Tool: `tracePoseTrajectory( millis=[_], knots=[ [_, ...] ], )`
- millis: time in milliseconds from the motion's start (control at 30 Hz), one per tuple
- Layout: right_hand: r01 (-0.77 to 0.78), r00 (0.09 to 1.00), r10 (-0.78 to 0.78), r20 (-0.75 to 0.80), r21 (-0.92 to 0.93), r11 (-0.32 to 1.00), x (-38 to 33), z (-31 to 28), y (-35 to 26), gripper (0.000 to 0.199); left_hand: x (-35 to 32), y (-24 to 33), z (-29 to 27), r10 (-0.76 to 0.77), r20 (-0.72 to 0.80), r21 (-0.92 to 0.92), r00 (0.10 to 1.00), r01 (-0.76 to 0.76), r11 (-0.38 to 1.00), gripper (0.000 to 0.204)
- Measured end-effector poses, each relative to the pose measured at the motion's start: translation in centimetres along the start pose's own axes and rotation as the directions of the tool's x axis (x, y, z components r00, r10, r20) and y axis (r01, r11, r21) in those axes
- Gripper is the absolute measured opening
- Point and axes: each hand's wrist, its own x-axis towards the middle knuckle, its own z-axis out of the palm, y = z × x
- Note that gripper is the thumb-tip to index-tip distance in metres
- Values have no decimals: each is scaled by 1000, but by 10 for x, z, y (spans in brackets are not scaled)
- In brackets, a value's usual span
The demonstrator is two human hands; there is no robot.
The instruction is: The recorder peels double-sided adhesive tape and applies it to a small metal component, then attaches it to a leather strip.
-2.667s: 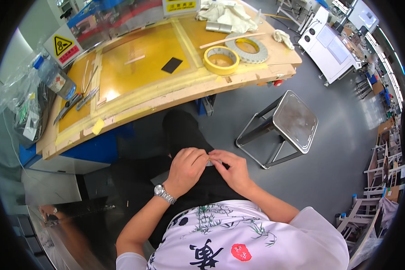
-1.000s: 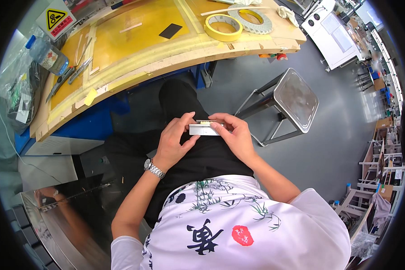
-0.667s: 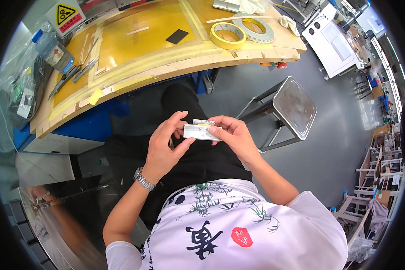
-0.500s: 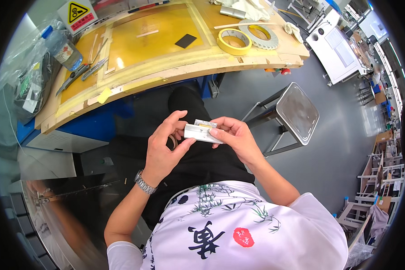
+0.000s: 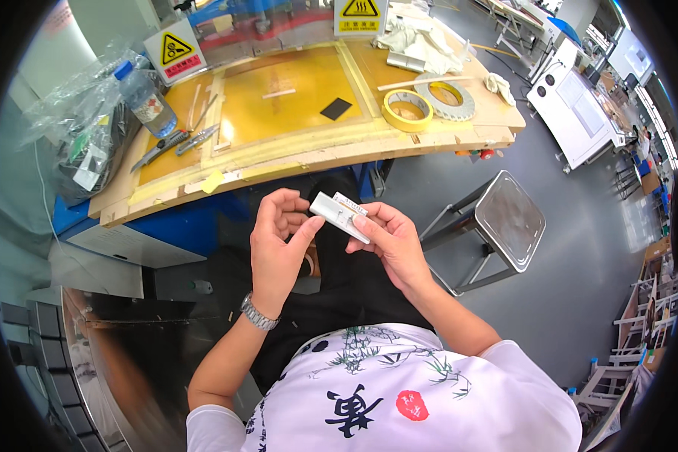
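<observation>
Above your black-trousered lap [image 5: 350, 301], your right hand [image 5: 396, 245] clamps a silvery, metallic-looking rectangular piece [image 5: 334, 213]; left hand [image 5: 277, 245], fingers apart, flanks its end. Likely inspection; next requires steady support.

Yellow tape roll [image 5: 410, 124], blue-capped bottle [image 5: 148, 107] on workbench [image 5: 279, 124], metal stool [image 5: 508, 218]

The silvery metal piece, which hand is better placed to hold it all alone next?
Probably the right hand: its thumb lies across the metal piece. The left hand looks more open at the other end, its thumb spread away from its fingers.
</observation>
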Motion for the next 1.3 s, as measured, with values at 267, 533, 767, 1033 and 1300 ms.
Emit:
tracePoseTrajectory(
  millis=[267, 533, 767, 1033, 1300],
  knots=[
    [347, 937, -346, -46, 15, 938, 39, 42, 18, 30, 19, 23, 16, 122, 38, 217, 992, -127, 968, 16],
    [293, 951, -299, 84, 76, 953, 53, 58, 7, 52, 94, 54, -17, 238, 159, 702, 958, -279, 655, 20],
    [480, 875, -434, 216, -518, 709, 47, 22, -22, 36, 196, 60, -48, 299, 566, 800, 768, -599, 27, 17],
    [701, 574, -598, 559, -714, 6, 118, 15, -72, 39, 215, 33, -55, 215, 593, 765, 776, -626, 153, 16],
    [712, 533, -528, 661, -688, -142, 186, 32, -81, 47, 211, 27, -62, 336, 593, 691, 731, -677, 253, 16]
  ],
)
